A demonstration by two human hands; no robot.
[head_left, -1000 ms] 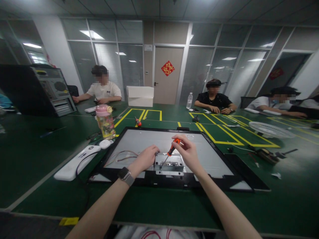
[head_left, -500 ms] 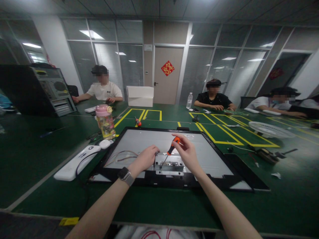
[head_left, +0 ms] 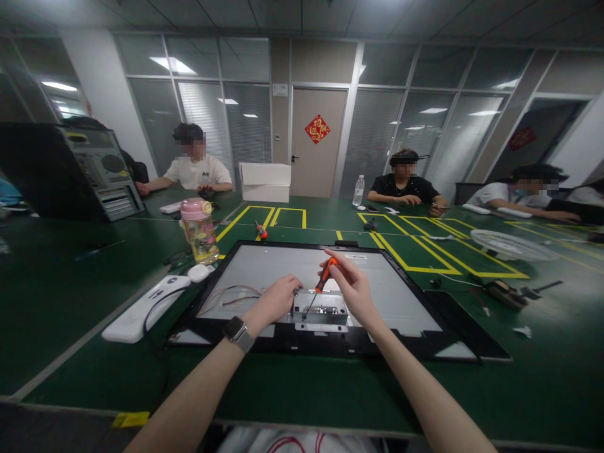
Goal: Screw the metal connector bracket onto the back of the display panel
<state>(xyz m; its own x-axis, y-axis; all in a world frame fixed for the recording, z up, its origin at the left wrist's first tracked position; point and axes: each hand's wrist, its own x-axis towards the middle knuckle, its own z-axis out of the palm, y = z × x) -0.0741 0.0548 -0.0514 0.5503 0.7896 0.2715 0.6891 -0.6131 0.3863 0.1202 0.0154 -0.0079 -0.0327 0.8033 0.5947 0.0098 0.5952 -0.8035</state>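
Note:
A flat display panel (head_left: 268, 261) lies back side up on the green table, with a silver metal bracket (head_left: 337, 319) at its near middle. My right hand (head_left: 355, 290) holds an orange and black screwdriver (head_left: 323, 277) by the handle, its fingers around the grip. The shaft slants down and left to the bracket's left part, where the tip's exact contact is too small to make out. At the bracket's upper left corner, my left hand (head_left: 279, 299) is closed, fingertips on its edge and partly hidden. Thin wires (head_left: 236, 296) lie on the panel beside my left hand.
Left of the panel are a white power strip (head_left: 141, 314), a pink-lidded bottle (head_left: 198, 229) and an open computer case (head_left: 94, 170). A tape dispenser-like dark tool (head_left: 507, 294) and a white ring-shaped part (head_left: 512, 244) lie right. Several people sit across the table.
My right hand's fingers have shifted on the screwdriver handle, which has moved slightly left and down. My left hand and the panel stay in place. A co-worker's hand across the table has moved.

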